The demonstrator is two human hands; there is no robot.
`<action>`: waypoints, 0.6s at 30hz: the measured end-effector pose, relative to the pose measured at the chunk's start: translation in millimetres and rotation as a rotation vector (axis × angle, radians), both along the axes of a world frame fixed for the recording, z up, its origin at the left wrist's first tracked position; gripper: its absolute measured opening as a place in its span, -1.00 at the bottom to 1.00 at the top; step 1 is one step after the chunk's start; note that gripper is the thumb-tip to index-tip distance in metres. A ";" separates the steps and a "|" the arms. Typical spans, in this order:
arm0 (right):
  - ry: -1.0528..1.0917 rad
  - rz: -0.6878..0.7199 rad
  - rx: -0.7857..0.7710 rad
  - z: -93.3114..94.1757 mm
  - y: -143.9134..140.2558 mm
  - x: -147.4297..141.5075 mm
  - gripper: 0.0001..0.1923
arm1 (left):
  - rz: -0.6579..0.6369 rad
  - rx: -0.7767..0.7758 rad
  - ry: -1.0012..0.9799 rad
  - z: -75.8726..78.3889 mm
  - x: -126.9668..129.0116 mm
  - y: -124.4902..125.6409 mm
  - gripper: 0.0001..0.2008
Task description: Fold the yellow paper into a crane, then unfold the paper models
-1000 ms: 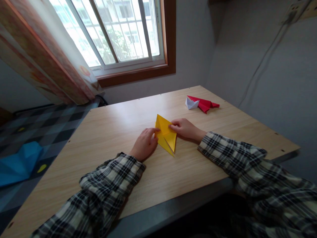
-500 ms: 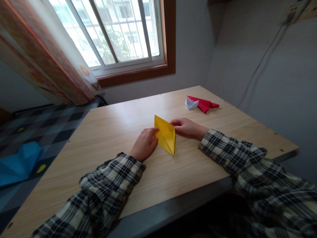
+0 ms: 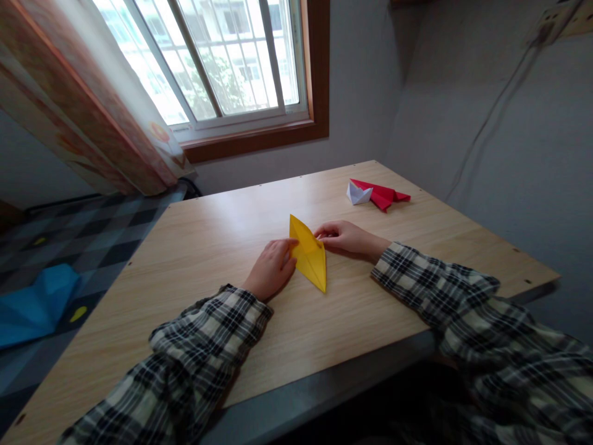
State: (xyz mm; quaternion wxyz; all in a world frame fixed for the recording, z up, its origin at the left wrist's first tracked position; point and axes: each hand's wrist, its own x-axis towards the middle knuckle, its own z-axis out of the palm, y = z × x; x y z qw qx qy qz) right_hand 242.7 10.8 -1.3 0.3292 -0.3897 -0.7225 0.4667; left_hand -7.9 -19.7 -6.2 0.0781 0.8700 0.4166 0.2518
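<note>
A folded yellow paper [image 3: 309,253], a narrow kite shape pointing toward me, lies in the middle of the wooden table [image 3: 208,247]. My left hand [image 3: 271,269] rests on the table with its fingertips pressing the paper's left edge. My right hand [image 3: 345,238] pinches the paper's right flap with thumb and fingers, holding it folded in over the centre. Both arms wear checked sleeves.
A red folded paper [image 3: 382,193] and a small white folded paper [image 3: 358,193] lie at the table's far right. A window [image 3: 222,62] and a curtain [image 3: 78,111] stand behind. A blue sheet [image 3: 34,303] lies on the checked floor to the left.
My right hand has folded the paper's right flap inward toward the centre, so the yellow shape is narrower. My left hand has stayed in place.
</note>
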 end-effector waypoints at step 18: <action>-0.075 -0.065 0.176 -14.4 4.5 -10.5 -0.76 | 0.001 -0.010 0.007 3.2 1.4 -2.5 -0.63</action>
